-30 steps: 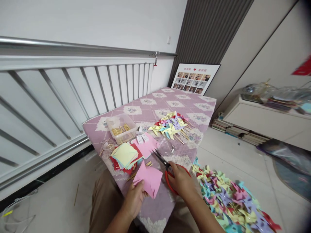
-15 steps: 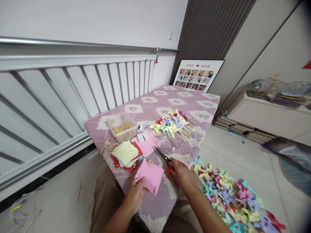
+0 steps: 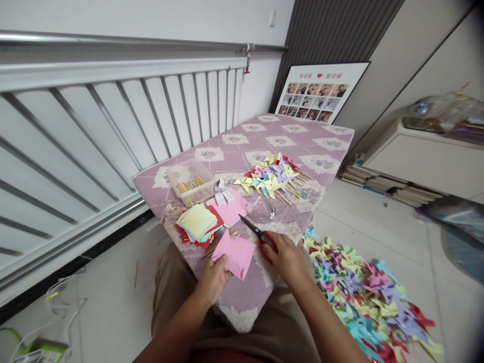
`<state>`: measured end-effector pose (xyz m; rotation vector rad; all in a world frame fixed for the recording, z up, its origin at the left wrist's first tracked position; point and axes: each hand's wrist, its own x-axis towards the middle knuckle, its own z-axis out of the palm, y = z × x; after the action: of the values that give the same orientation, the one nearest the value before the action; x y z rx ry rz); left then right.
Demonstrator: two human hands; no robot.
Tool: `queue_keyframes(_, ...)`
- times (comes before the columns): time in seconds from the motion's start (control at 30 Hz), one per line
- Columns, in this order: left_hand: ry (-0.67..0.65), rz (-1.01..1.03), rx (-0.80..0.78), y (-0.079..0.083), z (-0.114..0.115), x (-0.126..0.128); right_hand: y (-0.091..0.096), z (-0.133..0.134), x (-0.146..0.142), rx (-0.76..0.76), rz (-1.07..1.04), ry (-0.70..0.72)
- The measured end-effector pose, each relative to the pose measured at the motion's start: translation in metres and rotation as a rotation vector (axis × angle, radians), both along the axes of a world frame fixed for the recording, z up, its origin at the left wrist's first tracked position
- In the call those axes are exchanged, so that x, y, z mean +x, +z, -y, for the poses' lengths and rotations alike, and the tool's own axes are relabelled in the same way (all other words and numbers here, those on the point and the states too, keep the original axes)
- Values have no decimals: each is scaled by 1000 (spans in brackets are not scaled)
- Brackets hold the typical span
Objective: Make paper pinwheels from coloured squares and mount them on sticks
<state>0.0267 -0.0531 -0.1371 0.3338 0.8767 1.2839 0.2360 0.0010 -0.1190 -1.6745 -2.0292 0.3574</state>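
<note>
My left hand (image 3: 215,277) pinches a pink paper square (image 3: 238,252) by its near left edge, thumb on top. Slits run in from the sheet's corners, and one flap stands up. Over the table to its right, my right hand (image 3: 285,254) is wrapped round red-handled scissors (image 3: 260,236). Their dark blades lie together and point away to the left, apart from the held sheet. Just beyond the left hand sits a stack of yellow, red and blue paper squares (image 3: 197,222). More pink paper (image 3: 235,212) lies beside it, under small white boxes (image 3: 225,197).
A clear plastic box (image 3: 192,182) of short sticks stands at the table's left. Finished paper pinwheels (image 3: 270,176) lie on the floral tablecloth (image 3: 242,305). Many more pinwheels (image 3: 363,297) are heaped on the floor at right. A radiator (image 3: 124,121) runs along the wall.
The camera view has tilted and shifted a little. My left hand still holds the pink paper and my right hand still holds the scissors, both in nearly the same place over the table.
</note>
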Motion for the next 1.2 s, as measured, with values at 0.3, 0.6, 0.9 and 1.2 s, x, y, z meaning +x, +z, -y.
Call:
queue_keyframes(0.3,-52,13,68,1,-1,0,-14,43,-65,-542,-1270,-108)
queue_keyframes(0.6,-98,-18,42,4,1,-1,-13,39,-82,-550,-1469,-120)
queue_keyframes(0.9,-145,131,29,9,-7,-13,-19,40,-76,-499,-1500,-104)
queue_keyframes(1.2,-303,175,24,19,-11,-20,-19,45,-70,-560,-1462,-82)
